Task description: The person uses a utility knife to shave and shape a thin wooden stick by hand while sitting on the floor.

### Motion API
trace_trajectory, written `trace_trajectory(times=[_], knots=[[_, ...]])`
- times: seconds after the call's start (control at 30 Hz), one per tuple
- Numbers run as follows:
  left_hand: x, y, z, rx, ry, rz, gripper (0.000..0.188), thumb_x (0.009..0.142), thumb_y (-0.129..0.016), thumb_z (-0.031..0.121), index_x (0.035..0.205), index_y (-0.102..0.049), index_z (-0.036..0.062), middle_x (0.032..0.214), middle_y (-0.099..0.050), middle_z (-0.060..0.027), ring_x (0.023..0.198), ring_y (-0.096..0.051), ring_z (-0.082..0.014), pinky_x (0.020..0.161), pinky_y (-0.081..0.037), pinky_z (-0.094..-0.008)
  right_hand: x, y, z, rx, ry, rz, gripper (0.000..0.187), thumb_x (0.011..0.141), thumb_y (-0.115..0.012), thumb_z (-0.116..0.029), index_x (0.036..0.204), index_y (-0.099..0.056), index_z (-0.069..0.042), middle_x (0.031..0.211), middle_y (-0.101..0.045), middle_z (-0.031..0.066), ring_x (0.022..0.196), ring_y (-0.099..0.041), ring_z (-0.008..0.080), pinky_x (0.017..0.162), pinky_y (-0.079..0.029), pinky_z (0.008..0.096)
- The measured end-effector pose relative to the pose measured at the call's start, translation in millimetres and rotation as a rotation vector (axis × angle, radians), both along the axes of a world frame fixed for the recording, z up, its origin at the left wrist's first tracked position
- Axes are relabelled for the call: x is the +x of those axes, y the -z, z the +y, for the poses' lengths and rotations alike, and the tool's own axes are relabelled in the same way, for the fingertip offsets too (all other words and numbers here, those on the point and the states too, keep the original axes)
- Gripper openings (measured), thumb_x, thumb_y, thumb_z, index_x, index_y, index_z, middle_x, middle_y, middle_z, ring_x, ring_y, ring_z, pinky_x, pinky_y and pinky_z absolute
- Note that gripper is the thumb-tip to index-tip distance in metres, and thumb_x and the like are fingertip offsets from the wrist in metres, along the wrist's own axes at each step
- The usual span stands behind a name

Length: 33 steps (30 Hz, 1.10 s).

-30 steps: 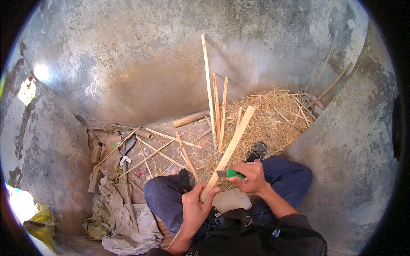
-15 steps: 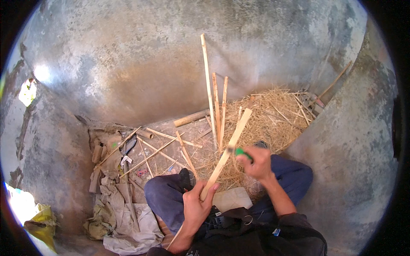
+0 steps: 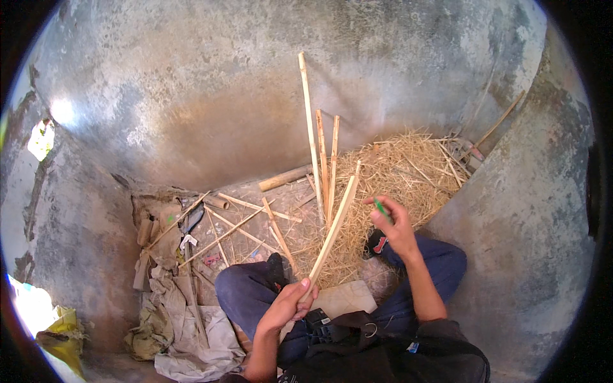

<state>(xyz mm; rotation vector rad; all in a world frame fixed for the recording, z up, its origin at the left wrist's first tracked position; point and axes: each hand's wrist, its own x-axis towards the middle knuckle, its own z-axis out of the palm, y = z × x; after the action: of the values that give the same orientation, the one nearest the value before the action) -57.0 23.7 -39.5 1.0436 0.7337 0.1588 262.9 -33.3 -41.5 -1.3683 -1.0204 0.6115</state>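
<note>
My left hand (image 3: 288, 306) grips the lower end of a pale bamboo strip (image 3: 334, 231) that slants up and to the right over my lap. My right hand (image 3: 394, 225) is lifted to the right of the strip's upper end, apart from it, closed around a green-handled knife (image 3: 381, 207); only the handle tip shows and the blade is hidden. Beneath both hands lies a heap of straw-like shavings (image 3: 396, 179). I sit with blue-trousered knees (image 3: 246, 293) spread.
Several long bamboo slats (image 3: 310, 134) lean against the grey concrete wall (image 3: 211, 96). Thin split sticks (image 3: 246, 223) and a short bamboo round (image 3: 285, 178) lie on the floor. Crumpled cloth and sacking (image 3: 172, 319) pile up at the left. A flat stone slab (image 3: 338, 299) sits between my legs.
My right hand with the knife has slid up along the strip and come off its upper end, now raised to the right. The left hand has kept its hold.
</note>
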Motion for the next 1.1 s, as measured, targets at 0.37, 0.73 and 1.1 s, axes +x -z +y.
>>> trace_trajectory(times=[0.37,0.73,1.1], knots=[[20.5,3.5,4.4,-0.15,0.092,-0.101,0.057,0.118,-0.036,0.05,0.104,-0.061,0.0014,0.067,-0.044,0.0026,0.051,-0.041,-0.0091,0.048,-0.036,-0.025,-44.3,-12.8,5.7,0.019,-0.068,0.27,0.026,0.103,-0.076,-0.021,0.118,-0.077,0.0,0.097,-0.074,0.001,0.087,-0.065,0.0075,0.083,-0.053,0.0262],[41.4,-14.5,1.8,0.057,0.014,-0.146,0.044,0.115,-0.057,0.036,0.13,-0.069,-0.0036,0.071,-0.046,0.0063,0.055,-0.038,-0.0036,0.051,-0.033,-0.0232,-39.2,-15.6,-2.4,0.18,0.005,0.05,0.032,0.103,-0.074,-0.029,0.114,-0.073,0.001,0.091,-0.075,0.0067,0.084,-0.067,0.0124,0.081,-0.053,0.0284],[52.9,-31.7,-18.5,0.621,-0.271,-0.043,0.028,0.108,-0.072,0.022,0.122,-0.078,-0.002,0.079,-0.059,0.0083,0.071,-0.043,-0.0008,0.06,-0.032,-0.0217,-52.1,-19.5,-28.7,0.169,-0.061,-0.775,0.033,0.097,-0.079,-0.038,0.104,-0.076,-0.006,0.09,-0.077,0.0117,0.074,-0.076,0.0293,0.064,-0.057,0.0379]])
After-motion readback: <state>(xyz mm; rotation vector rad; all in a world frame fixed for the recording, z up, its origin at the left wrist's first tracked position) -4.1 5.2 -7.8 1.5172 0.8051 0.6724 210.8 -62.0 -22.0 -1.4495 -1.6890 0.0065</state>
